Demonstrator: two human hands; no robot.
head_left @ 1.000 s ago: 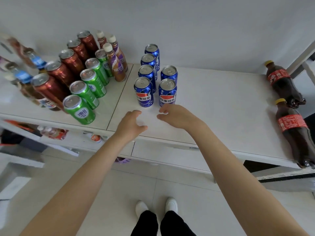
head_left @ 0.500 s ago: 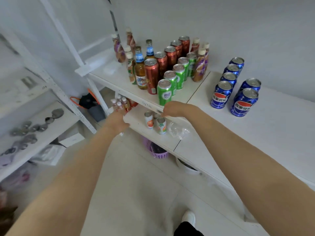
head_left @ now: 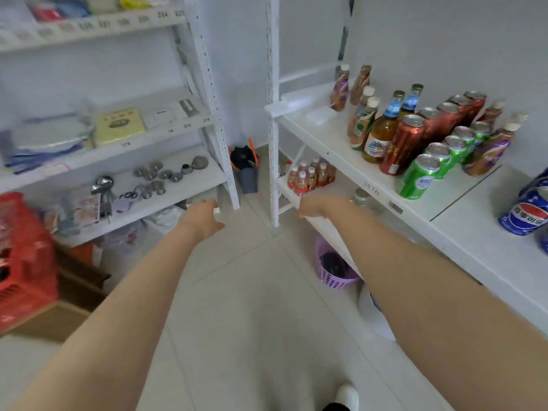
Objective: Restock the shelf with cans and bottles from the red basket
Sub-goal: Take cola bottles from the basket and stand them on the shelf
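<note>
- Pale floor tiles [head_left: 252, 307] lie under both bare arms.
- The left hand [head_left: 204, 216] is in the air, fingers loosely bent, holding nothing.
- The right hand [head_left: 311, 206] has its fingers bent down and is empty too.
- The red plastic basket [head_left: 23, 262] sits well to the left of the left fingers.
- Shiny green metal cans [head_left: 418, 179] stand on the white metal shelf [head_left: 311, 126], up and right of the right fingers.

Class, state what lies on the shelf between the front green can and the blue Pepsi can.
Only bare white shelf top, crossed by a board seam, as the head view shows.
</note>
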